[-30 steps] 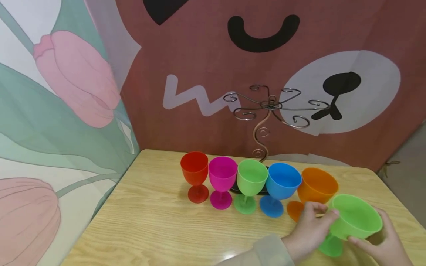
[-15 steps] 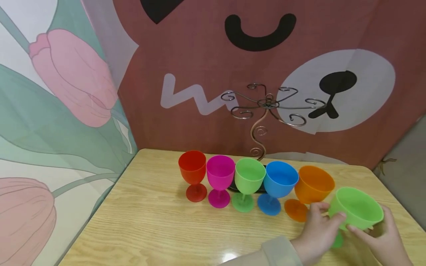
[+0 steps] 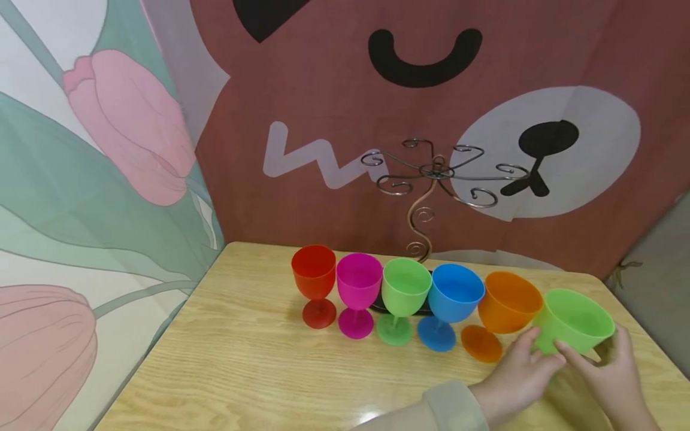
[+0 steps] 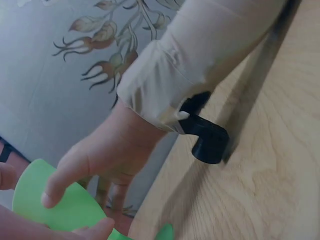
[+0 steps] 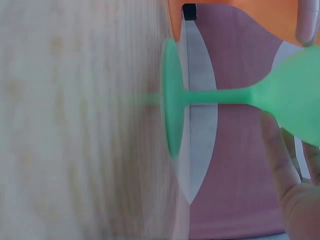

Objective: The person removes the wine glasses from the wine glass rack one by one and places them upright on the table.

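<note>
A light green goblet point(image 3: 577, 320) is at the right end of a row of goblets, between both hands. My left hand point(image 3: 520, 377) holds the near left side of its bowl with thumb and fingers. My right hand point(image 3: 614, 374) grips the bowl from the right, thumb in front and fingers behind. In the right wrist view the goblet's foot point(image 5: 173, 100) is close to the tabletop; whether it touches is unclear. An orange goblet point(image 3: 509, 302) stands directly beside it. The left wrist view shows the right thumb point(image 4: 52, 192) pressed on the green bowl.
Leftward stand a blue goblet point(image 3: 457, 293), another green goblet point(image 3: 406, 287), a magenta goblet point(image 3: 359, 281) and a red goblet point(image 3: 314, 272). Behind them rises a curled metal stand point(image 3: 438, 172) on a black base. The wooden table point(image 3: 242, 359) meets a patterned wall cloth.
Both hands have carried the green goblet away from me, up beside the orange one, in line with the row. The other goblets stay where they were.
</note>
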A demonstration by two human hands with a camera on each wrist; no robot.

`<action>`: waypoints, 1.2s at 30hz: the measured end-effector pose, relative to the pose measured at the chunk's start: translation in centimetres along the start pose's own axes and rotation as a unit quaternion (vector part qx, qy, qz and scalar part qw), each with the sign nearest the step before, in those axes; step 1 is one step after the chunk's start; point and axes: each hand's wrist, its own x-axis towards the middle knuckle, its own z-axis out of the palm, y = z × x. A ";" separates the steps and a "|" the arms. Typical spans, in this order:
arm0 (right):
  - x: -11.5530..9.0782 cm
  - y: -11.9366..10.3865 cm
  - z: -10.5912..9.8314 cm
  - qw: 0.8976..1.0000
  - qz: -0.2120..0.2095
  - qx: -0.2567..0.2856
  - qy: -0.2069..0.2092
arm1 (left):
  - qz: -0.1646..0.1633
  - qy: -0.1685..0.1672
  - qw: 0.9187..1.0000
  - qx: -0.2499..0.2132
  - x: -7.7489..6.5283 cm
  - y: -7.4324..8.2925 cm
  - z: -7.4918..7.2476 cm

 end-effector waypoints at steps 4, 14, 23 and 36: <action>0.6 0.1 0.5 0.999 0.015 -0.036 0.017 | 0.001 -0.008 0.999 0.035 0.3 -0.5 -0.3; 0.6 -0.2 0.7 0.987 0.018 -0.161 0.020 | 0.010 -0.016 0.998 0.063 0.4 -0.9 -0.2; 0.8 0.1 -0.2 0.987 0.002 -0.152 -0.057 | -0.030 -0.083 0.994 0.072 -0.7 -1.2 -2.5; 3.2 1.9 -3.3 0.923 -0.086 -0.289 -0.239 | 0.028 -0.307 0.923 0.232 -3.6 -0.1 -11.1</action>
